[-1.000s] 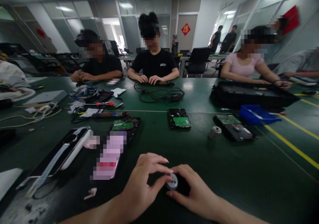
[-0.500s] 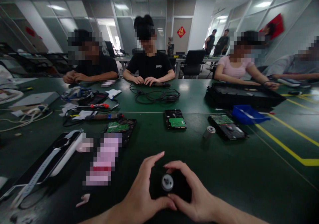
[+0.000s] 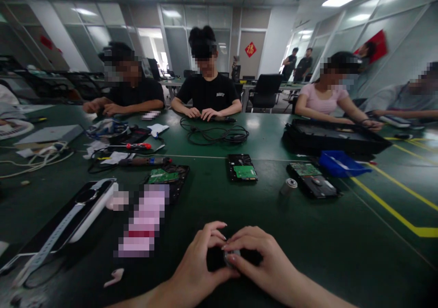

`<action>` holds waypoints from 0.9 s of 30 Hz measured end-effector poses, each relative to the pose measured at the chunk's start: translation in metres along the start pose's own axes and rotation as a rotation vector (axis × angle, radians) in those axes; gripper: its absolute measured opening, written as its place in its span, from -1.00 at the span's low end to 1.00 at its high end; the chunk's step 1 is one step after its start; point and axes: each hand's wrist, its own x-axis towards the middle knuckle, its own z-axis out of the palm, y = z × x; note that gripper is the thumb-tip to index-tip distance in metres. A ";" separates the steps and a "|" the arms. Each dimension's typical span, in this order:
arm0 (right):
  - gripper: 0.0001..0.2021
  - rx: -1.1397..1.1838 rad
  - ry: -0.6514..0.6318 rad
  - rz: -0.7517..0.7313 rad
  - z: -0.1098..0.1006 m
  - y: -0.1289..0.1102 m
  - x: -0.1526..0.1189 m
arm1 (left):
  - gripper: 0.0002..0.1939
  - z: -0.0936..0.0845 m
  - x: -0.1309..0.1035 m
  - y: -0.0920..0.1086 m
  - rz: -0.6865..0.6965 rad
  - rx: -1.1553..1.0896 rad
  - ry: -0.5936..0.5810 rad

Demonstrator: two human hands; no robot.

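Note:
Low in the head view, my right hand [image 3: 265,258] pinches a small round metal motor [image 3: 227,256] between thumb and fingertips. Curled round it from the other side is my left hand [image 3: 200,258], its thumb against the lower edge and its fingertips at the upper edge. My fingers cover most of the motor, so only a bit of its grey metal shows. A second cylindrical metal motor [image 3: 289,187] stands on the table, farther off and to the right.
Hard drives with green boards lie at the middle [image 3: 244,173], right [image 3: 315,180] and left [image 3: 164,175]. To the left are a watch [image 3: 85,196], an earbud [image 3: 114,277] and a red screwdriver [image 3: 138,146]. A blue tray [image 3: 342,164] and black bin [image 3: 333,137] stand right. Several people sit opposite.
Both hands have closed in on the motor. The right thumb and fingers now pinch it and cover its face, which was in plain sight before. The view has tipped slightly.

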 end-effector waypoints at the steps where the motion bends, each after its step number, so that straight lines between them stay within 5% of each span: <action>1: -0.89 -0.004 0.000 0.009 0.000 -0.002 0.002 | -0.26 0.000 0.000 -0.001 0.003 0.000 0.000; 7: -0.89 -0.019 0.045 0.007 -0.026 -0.002 0.002 | -0.20 0.002 -0.001 -0.006 0.011 -0.005 -0.002; 13: -0.83 -0.323 -0.024 0.127 -0.068 0.035 -0.033 | -0.27 0.000 -0.002 -0.006 0.043 0.029 -0.003; 17: -0.79 -0.457 -0.102 0.171 -0.067 0.059 -0.051 | -0.45 -0.003 -0.001 -0.001 0.039 0.051 -0.017; 20: -0.77 -0.479 -0.090 0.169 -0.064 0.065 -0.053 | -0.34 -0.004 -0.001 0.002 0.028 0.034 -0.017; 27: -0.83 -0.208 0.110 0.086 -0.050 0.030 -0.019 | -0.27 -0.003 -0.002 0.001 0.004 0.019 -0.020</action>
